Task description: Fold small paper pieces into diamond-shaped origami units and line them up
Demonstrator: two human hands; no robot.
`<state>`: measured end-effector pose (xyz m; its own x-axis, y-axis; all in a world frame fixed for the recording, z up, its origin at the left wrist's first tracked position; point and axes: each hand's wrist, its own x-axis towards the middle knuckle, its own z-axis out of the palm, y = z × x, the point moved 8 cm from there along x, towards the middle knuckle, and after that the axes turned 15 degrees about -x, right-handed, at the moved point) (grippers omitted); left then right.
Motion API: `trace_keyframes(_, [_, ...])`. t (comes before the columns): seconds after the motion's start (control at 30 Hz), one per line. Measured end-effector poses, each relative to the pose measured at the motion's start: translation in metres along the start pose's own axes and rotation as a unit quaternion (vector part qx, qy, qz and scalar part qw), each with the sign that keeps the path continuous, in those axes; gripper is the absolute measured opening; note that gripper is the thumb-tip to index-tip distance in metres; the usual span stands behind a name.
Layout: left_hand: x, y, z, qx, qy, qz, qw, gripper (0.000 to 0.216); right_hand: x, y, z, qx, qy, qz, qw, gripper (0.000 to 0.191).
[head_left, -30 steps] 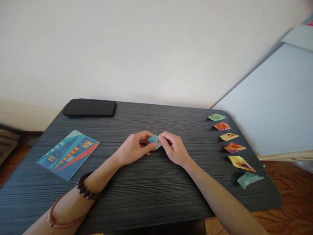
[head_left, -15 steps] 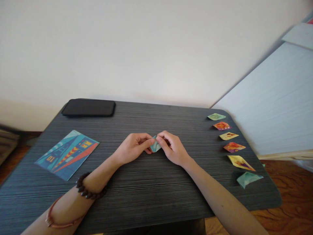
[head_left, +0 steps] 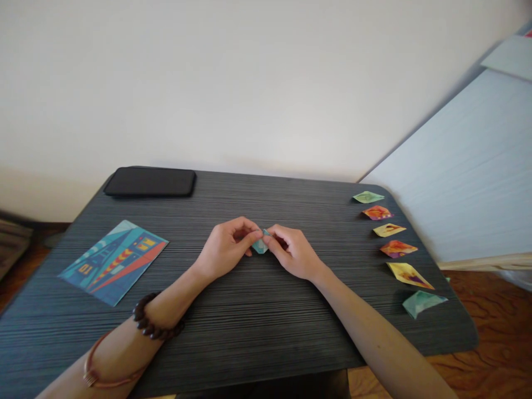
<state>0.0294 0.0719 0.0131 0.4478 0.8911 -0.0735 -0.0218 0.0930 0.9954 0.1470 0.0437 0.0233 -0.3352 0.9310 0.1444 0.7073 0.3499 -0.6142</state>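
Between my two hands, over the middle of the dark table [head_left: 257, 327], is a small folded piece of light-blue paper [head_left: 260, 246]. My left hand [head_left: 228, 246] pinches its upper left part between thumb and fingers. On the right side, the thumb and fingertips of my right hand [head_left: 293, 249] close on its edge. Fingers cover parts of the paper, so its full shape is hidden. Along the right of the table lies a row of several folded paper pieces, among them a green one [head_left: 368, 197], an orange one [head_left: 399, 249], a yellow one [head_left: 410, 275] and a teal one [head_left: 423, 303].
A flat printed sheet [head_left: 116, 263] in blue and red lies on the left of the table. Behind it, at the back left corner, rests a black phone-like slab [head_left: 150, 182]. A white wall [head_left: 266, 88] borders the back edge, and a pale panel [head_left: 465, 166] stands at right.
My left hand has risen slightly and its thumb has shifted along the paper's top. The folded paper has moved a little left and up. My right hand stays on its right edge.
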Motion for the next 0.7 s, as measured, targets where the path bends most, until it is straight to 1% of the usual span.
trace_keyframes(0.1, [0.001, 0.0002, -0.0046, -0.027, 0.021, 0.012, 0.999, 0.021, -0.0005, 0.0025, 0.004, 0.026, -0.03, 0.026, 0.999, 0.023])
trace_keyframes(0.2, [0.0017, 0.0028, -0.0073, -0.042, 0.028, 0.035, 0.998, 0.021, -0.0017, 0.0031, 0.0077, 0.017, -0.056, 0.043, 0.997, 0.025])
trace_keyframes(0.33, [0.0016, 0.0058, -0.0078, -0.018, 0.037, 0.05, 0.998, 0.021, -0.0014, -0.001, 0.0084, 0.029, -0.067, 0.027, 0.997, 0.033])
trace_keyframes(0.43, [0.0017, 0.0068, -0.0053, -0.028, 0.031, 0.052, 0.998, 0.021, -0.0007, -0.0023, 0.0073, 0.046, -0.066, 0.019, 0.997, 0.032])
trace_keyframes(0.6, [0.0018, 0.0051, -0.0008, -0.048, 0.006, 0.032, 0.998, 0.023, -0.001, 0.0012, 0.0088, 0.036, -0.074, 0.033, 0.996, 0.033])
trace_keyframes(0.7, [0.0011, 0.004, -0.0005, -0.038, -0.001, 0.031, 0.999, 0.021, -0.0014, -0.0007, 0.0096, 0.021, -0.08, 0.016, 0.996, 0.031])
